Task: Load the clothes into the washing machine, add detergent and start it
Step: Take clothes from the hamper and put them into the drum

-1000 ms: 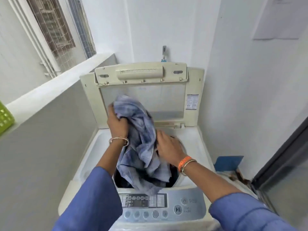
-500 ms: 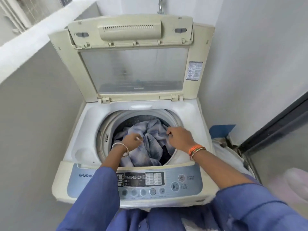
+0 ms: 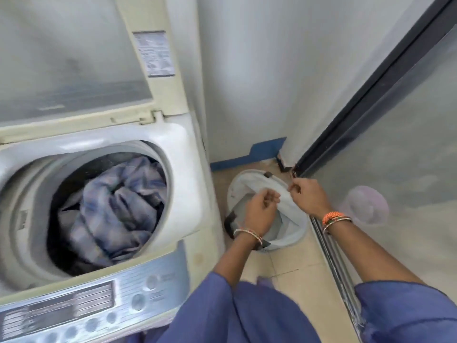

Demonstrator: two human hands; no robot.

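1. The left hand (image 3: 259, 209) is held over the laundry basket (image 3: 294, 233), its fingers curled; whether anything is pinched between them cannot be told, as the frame is blurred there.
2. The right hand (image 3: 309, 196) is held just beside the left, over the far rim of the basket, with fingers and thumb drawn together at the edge of a white cloth (image 3: 267, 184); a pinch on that cloth is suggested but cannot be confirmed.
3. Bangles are worn on both wrists, an orange band (image 3: 332, 216) being seen on the right one, and blue sleeves (image 3: 222, 300) cover the forearms lower in the view.
4. The white cloth is draped across the basket's opening, beneath and between the two hands.
5. The basket is stood on the tiled floor (image 3: 291, 280), to the right of the washing machine (image 3: 188, 194) and near a dark-framed sliding door (image 3: 371, 95).
6. The washing machine's lid (image 3: 74, 58) is raised upright at the back.
7. A bluish checked garment (image 3: 113, 209) is lying crumpled inside the drum, filling much of the round opening, with darker fabric seen below it.
8. The control panel (image 3: 99, 305) is seen along the machine's near edge, its buttons blurred.
9. A pale pink shape (image 3: 368, 206) is seen against the door, to the right of the right hand; what it is cannot be told.
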